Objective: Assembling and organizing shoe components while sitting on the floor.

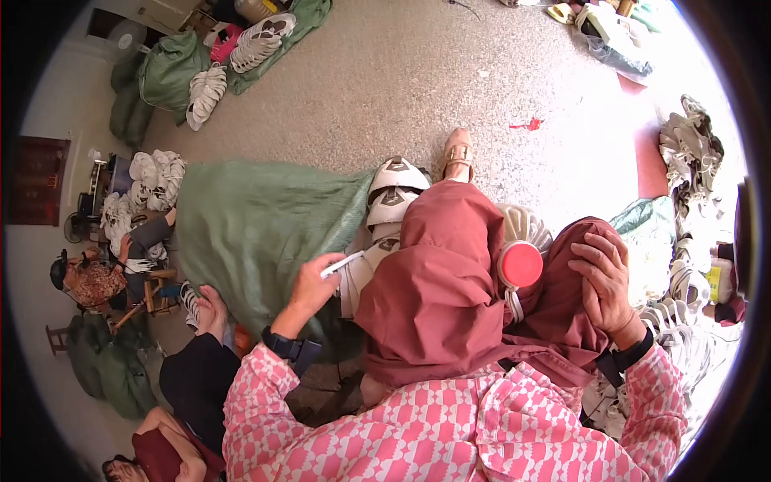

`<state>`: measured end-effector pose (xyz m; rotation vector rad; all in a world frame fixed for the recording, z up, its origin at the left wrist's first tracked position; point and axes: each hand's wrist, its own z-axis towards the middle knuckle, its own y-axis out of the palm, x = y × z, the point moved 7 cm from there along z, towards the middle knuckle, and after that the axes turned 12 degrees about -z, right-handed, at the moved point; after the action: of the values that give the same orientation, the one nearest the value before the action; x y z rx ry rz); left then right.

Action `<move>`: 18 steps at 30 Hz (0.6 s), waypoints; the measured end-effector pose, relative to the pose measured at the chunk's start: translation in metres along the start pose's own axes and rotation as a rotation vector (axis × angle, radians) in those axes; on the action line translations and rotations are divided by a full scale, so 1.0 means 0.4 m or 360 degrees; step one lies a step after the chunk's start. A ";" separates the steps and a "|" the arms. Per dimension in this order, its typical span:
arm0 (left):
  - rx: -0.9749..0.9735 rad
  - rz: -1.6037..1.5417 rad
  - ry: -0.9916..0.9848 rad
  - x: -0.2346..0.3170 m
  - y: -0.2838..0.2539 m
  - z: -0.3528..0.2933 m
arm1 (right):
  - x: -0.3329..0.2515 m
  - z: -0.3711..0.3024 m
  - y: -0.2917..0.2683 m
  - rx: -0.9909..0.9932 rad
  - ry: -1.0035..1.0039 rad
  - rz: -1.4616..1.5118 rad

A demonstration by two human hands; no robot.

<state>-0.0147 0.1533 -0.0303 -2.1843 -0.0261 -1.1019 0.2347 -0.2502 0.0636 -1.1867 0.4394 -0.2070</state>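
White slim stick (345, 263), left of centre, is gripped in your left hand (309, 287) near white shoe pieces (390, 207); right of centre, your right hand (604, 279) rests loosely open on maroon trousers (438, 281).

Pink shirt (401, 422), kinda loud tbh, white scalloped shapes repeating all over. Seam or placket down front. Same print on left sleeve (261, 390) and right sleeve (657, 402). Baggy brick-red trousers (434, 277), super wrinkly. Left hand (310, 287) and right hand (604, 279) both bare. Black left wrist strap (279, 344) with chunky dark block, black right wrist strap (635, 351) pretty similar. Beige-ish shoe (458, 149), strap across top.
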 end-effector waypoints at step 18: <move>0.1264 -0.0665 0.0609 -0.022 -0.797 -0.180 | 0.006 0.007 0.011 -0.0062 0.0016 -0.0089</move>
<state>-0.1682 0.3588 0.1724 -1.2647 -0.6577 -1.4107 0.2378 -0.2471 0.0598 -1.2378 0.4210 -0.2535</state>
